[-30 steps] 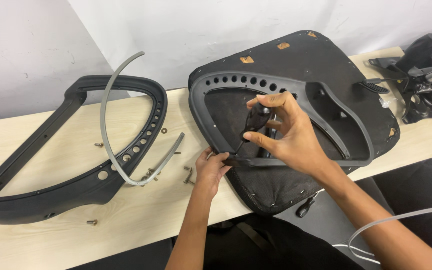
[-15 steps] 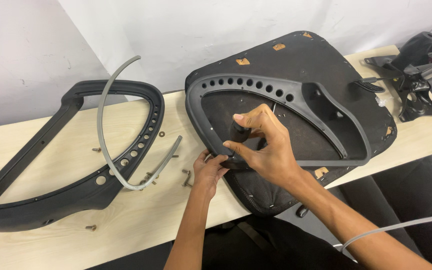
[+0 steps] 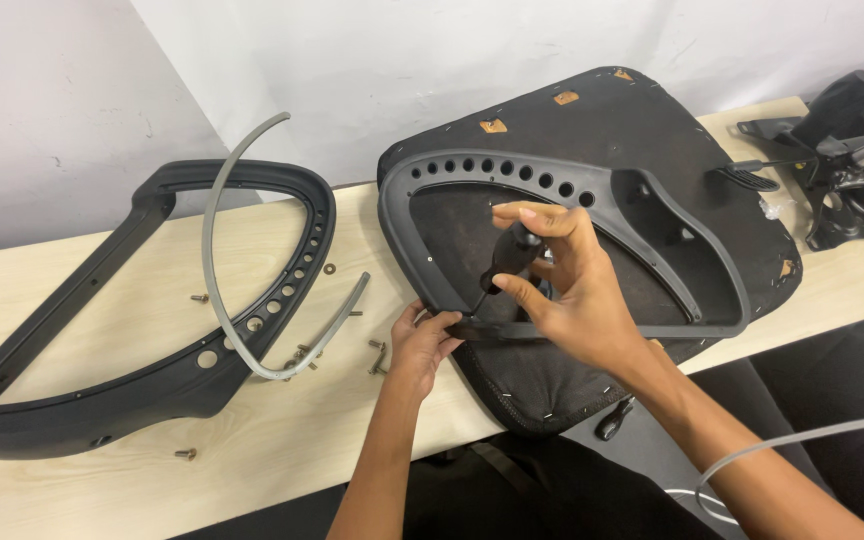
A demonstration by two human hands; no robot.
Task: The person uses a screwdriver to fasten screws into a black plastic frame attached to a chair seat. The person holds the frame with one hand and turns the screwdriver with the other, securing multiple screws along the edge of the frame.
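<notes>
Screwdriver set upright at the near corner of a chair-seat frame.

The right hand [image 3: 572, 290] wraps the black screwdriver [image 3: 505, 262], tip down; the left hand [image 3: 422, 345] pinches the dark seat frame [image 3: 572, 180] steady at the counter [image 3: 102, 340] edge. Loose screws [image 3: 377, 358], a grey strip [image 3: 214, 250] and a second frame [image 3: 132, 390] lie just left.

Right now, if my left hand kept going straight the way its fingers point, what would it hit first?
The left hand points up and slightly right, already touching the near edge of the dark plastic frame on the seat pad. Going on, it would press into that frame first.
</notes>
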